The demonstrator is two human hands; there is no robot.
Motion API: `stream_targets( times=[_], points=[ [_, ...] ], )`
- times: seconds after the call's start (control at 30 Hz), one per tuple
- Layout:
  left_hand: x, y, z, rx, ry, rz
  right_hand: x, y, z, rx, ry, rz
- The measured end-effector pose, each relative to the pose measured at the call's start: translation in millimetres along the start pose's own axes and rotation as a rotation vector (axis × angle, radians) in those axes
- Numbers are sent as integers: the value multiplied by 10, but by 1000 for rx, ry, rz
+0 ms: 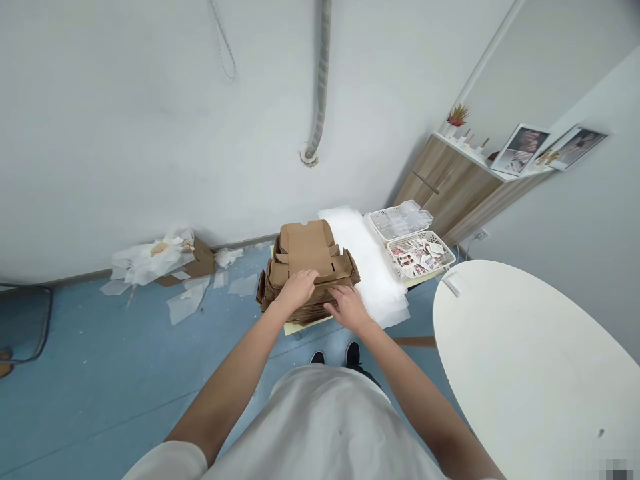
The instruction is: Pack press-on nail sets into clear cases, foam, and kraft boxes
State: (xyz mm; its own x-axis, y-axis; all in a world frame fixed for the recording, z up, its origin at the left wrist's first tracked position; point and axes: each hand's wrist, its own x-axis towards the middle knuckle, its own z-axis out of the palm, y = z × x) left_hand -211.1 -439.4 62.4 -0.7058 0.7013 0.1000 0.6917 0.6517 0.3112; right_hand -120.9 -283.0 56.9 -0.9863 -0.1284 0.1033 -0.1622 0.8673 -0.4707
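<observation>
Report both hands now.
Left hand: on the top cardboard sheet; grip cannot be told.
Right hand: open, at the near side of the cardboard stack.

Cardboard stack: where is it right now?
Head view, near centre: the cardboard stack lies left of the white sheets, with the left hand at its near edge and the right hand by its near right side.

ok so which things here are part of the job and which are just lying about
Part of the job, it seems:
cardboard stack, left hand and right hand at it
perhaps white sheets beside it

Likely just lying about:
white scraps on the floor
plant on the cabinet
</observation>
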Motion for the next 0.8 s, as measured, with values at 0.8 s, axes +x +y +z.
stream_targets(
  times=[0.8],
  points=[
    [-181, 713, 186, -55, 230, 358, -372, 458, -541, 301, 228, 453]
  ],
)
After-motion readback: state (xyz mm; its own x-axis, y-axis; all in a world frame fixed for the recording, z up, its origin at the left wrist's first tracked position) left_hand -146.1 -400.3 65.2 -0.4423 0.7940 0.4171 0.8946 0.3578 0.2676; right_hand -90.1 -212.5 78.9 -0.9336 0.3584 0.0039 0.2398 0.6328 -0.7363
